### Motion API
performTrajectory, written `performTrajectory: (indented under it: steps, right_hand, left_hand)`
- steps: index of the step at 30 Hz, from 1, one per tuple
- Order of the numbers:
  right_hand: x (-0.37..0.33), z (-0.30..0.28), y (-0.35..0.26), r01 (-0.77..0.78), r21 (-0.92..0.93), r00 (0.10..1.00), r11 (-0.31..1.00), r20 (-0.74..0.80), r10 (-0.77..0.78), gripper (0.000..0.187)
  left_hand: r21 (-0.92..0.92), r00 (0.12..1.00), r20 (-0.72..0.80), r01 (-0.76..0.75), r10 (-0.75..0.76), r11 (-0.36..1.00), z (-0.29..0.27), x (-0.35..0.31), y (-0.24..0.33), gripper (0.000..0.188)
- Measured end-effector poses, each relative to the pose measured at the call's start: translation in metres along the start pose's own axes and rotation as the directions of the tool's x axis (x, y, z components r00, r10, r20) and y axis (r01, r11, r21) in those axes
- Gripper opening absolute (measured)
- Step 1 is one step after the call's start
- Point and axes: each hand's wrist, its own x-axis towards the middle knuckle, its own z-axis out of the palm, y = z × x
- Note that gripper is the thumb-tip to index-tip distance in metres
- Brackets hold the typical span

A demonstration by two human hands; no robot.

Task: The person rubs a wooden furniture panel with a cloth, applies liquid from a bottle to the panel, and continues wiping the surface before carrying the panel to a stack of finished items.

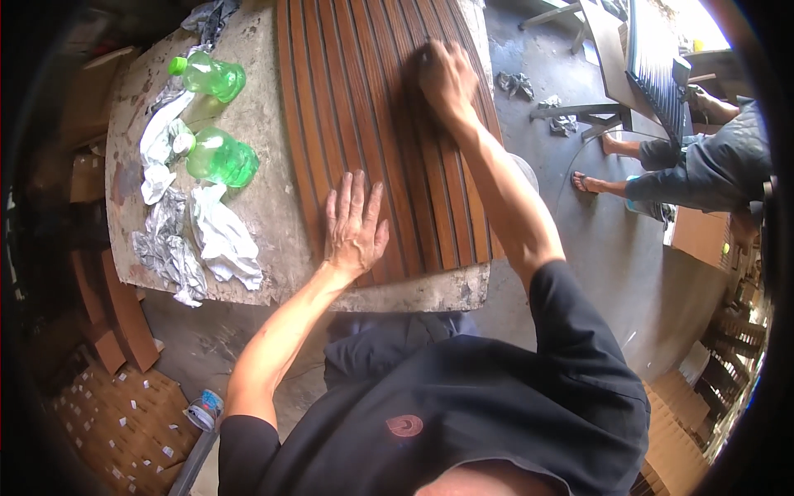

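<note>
A brown slatted wood panel [351, 107] with dark grooves lies lengthwise on a worn, stained table [269, 107]. My left hand [354, 227] rests flat on the panel's near left part, fingers stretched out. Farther along, toward its right edge, my right hand [449, 83] presses on the slats with curled fingers. Motion blurs those fingertips, and what they hold, if anything, is hidden. Left of the panel stand two clear plastic bottles of green liquid, the far bottle [217, 76] with a green cap and the near bottle [223, 159] with a pale one.
Crumpled white cloth [223, 236] and grey cloth [169, 248] lie by the table's left edge. To the right, another person [703, 169] sits beside a dark slatted piece [653, 74]. More rags [517, 84] lie on the floor. Brown cardboard [124, 422] is at the lower left.
</note>
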Motion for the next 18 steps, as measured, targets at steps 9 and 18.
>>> performTrajectory:
  steps: [9, 18]
  right_hand:
    - [-0.193, -0.144, -0.026, -0.035, 0.134, 0.977, 0.990, 0.212, 0.006, 0.041]
    - [-0.064, -0.031, -0.018, 0.048, 0.101, 0.999, 0.994, -0.024, -0.046, 0.027]
  left_hand:
    - [-0.007, 0.998, 0.001, 0.055, -0.055, 0.998, -0.003, -0.012, -0.008, 0.074]
    - [0.008, 0.999, -0.004, 0.045, -0.045, 0.999, -0.006, -0.010, -0.006, 0.076]
